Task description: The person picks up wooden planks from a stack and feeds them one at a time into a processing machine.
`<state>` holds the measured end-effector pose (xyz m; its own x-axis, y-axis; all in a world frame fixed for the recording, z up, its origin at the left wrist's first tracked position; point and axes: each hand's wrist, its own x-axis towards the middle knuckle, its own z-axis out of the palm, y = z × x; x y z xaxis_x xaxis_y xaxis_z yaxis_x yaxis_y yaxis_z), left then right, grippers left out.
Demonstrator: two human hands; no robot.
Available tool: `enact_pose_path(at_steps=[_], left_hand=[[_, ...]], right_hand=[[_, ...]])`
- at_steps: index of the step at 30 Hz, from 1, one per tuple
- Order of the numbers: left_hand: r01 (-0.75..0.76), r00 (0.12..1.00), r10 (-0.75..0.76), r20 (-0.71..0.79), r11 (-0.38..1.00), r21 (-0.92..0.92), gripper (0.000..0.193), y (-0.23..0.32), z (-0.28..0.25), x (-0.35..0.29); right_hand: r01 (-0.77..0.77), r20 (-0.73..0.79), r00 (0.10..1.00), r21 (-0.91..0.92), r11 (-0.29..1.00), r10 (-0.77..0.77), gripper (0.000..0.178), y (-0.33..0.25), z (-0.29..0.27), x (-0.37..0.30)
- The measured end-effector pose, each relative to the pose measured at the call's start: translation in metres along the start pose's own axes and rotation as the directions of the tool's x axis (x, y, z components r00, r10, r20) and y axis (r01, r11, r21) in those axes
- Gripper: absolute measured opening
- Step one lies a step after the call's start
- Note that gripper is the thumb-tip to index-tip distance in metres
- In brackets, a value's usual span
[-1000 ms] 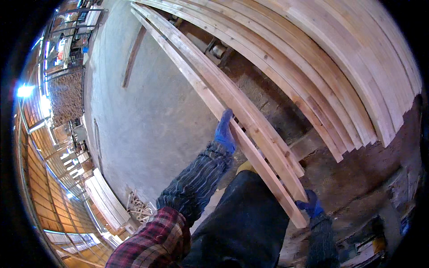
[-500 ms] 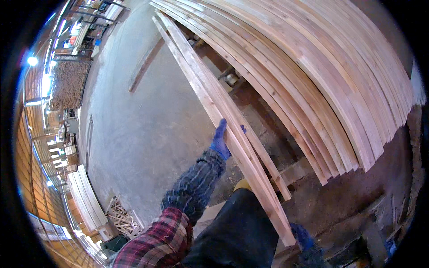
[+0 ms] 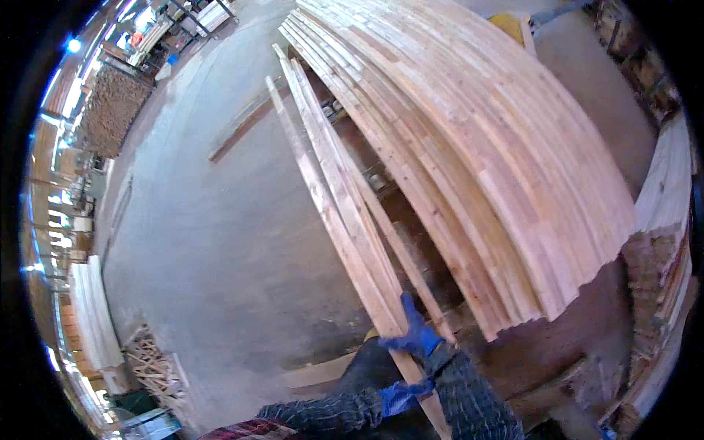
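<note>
Both hands on the long boards [image 3: 359,242], which run from low centre, in front of the body, up and away to upper left. Left hand [image 3: 405,397] closed round them close to the near end; right hand [image 3: 418,337] a bit farther up, closed over the top, thumb along the length. Fingers under the wood are hidden. Thin strip [image 3: 400,253] lies at a slight angle just right of the held boards, its near end beside the right hand. Room: concrete floor [image 3: 213,242] stretches wide on the left, with one loose board [image 3: 242,130] on it near the far ends. Right side is tighter: dark narrow gap, then the big stack [image 3: 469,147], whose near ends step unevenly. Far right, another stack of boards [image 3: 664,183] runs along the rim. Materials: held boards are pale, straight-edged, rectangular wood; big stack is pinkish-tan, lightly knotted, lengths bowed by the lens. Floor grey, smooth, scuffed. Gloves blue, striped dark sleeves. Lower left: tangled scrap pile [image 3: 152,367], whitish planks [image 3: 95,312] behind it; upper left, a rough brown bundle [image 3: 114,110], contents too small to tell.
</note>
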<state>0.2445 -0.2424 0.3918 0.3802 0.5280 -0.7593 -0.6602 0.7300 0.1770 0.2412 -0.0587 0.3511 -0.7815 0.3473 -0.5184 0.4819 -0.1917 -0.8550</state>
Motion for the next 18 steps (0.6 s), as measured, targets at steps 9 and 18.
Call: enact_pose_path(at_steps=[9,18], left_hand=[[0.109,0.952,-0.078,0.297,0.99,-0.089,0.041,0.055,0.049,-0.033],[-0.505,0.77,0.629,-0.11,0.495,-0.707,0.082,0.199,-0.007,-0.046]], right_hand=[[-0.246,-0.016,0.969,-0.181,0.952,0.248,0.135,-0.102,-0.059,-0.173],[-0.388,-0.179,0.92,-0.281,0.878,0.349,0.125,-0.146,-0.084,-0.367]])
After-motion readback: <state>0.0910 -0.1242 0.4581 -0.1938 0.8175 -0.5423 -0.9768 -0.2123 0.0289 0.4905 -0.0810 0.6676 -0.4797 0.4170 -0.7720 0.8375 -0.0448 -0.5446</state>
